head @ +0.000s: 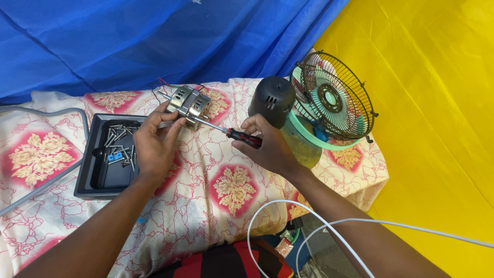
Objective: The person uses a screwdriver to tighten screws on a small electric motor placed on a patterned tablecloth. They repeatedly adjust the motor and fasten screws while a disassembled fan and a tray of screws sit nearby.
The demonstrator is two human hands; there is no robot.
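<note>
Motor [189,104]: boxy, silvery metal, wired.

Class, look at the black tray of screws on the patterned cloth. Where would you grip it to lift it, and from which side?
Grip the black tray by its raised rim, probably on the bare near-left edge, coming from the left. The left hand covers its right side, and the screws lie inside, so keep it level.

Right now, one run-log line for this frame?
left hand: holds motor | right hand: screwdriver on motor | tray: screws

Red-black screwdriver handle [245,138]; silver motor [189,104]; black tray [91,163]; teal fan [331,98]; cream-red floral cloth [234,188].
</note>
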